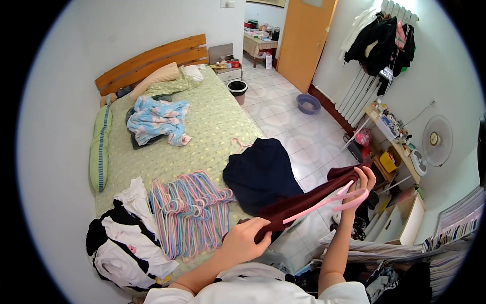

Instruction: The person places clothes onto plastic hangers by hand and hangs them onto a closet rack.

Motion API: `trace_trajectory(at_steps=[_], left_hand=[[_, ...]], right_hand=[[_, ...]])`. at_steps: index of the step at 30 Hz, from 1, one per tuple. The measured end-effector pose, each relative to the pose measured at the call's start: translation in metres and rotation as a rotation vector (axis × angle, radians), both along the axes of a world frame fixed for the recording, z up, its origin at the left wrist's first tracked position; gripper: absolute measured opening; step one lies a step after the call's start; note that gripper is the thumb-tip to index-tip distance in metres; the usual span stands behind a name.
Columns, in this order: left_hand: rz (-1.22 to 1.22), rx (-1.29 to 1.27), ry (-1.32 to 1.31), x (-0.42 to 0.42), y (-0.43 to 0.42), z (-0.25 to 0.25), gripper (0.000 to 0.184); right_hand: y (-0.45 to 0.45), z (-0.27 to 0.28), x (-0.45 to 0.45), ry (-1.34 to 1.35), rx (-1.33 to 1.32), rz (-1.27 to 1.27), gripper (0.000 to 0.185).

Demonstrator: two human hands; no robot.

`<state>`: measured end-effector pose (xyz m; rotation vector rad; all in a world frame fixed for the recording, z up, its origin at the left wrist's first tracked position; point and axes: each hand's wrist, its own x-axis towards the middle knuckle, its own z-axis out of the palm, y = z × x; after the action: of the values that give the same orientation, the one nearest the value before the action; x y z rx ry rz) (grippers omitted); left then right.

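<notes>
A maroon garment (304,199) is stretched between my hands above the bed's near right corner. My left hand (247,242) is closed on its left edge, thumb and fingers pinching the cloth. My right hand (362,185) grips the garment's other side along with a pink plastic hanger (321,203). One arm of the hanger runs left to the cloth near my left hand. Beneath and behind the maroon cloth, a dark navy garment (260,169) lies on the bed, and another pink hanger (241,145) shows at its upper left.
A pile of pastel hangers (190,213) lies on the bed (212,119), left of the navy garment. White and black clothes (126,243) are heaped at the near left, and a blue patterned garment (159,119) lies farther back. A purple basin (309,104) stands on the tiled floor.
</notes>
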<state>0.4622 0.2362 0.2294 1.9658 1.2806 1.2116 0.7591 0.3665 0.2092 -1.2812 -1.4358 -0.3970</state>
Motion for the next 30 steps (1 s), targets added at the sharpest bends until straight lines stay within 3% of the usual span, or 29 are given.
trace_trajectory(at_steps=[3, 8, 13, 15, 19, 24, 30], left_hand=[[-0.105, -0.025, -0.060, 0.025, 0.019, 0.008, 0.022], [-0.262, -0.090, -0.189, 0.061, 0.041, 0.010, 0.025], [-0.167, -0.121, -0.179, 0.063, 0.070, -0.001, 0.024], [-0.138, -0.216, -0.139, 0.055, 0.081, 0.000, 0.022], [-0.032, -0.126, -0.106, 0.041, 0.109, -0.018, 0.020], [0.049, -0.175, -0.050, 0.022, 0.146, -0.043, 0.018], [0.185, -0.011, -0.019, 0.005, 0.210, -0.117, 0.022]], right_hand=[[0.013, 0.002, 0.043, -0.076, -0.028, -0.026, 0.029], [0.034, 0.032, 0.075, -0.103, 0.172, -0.067, 0.034], [0.062, 0.034, 0.086, -0.170, 0.065, -0.014, 0.039], [0.078, 0.025, 0.079, -0.162, 0.014, 0.036, 0.040], [0.118, -0.005, 0.058, -0.074, -0.055, 0.118, 0.037], [0.167, -0.052, 0.034, -0.073, -0.027, 0.069, 0.034], [0.229, -0.103, 0.006, 0.000, -0.132, 0.142, 0.030]])
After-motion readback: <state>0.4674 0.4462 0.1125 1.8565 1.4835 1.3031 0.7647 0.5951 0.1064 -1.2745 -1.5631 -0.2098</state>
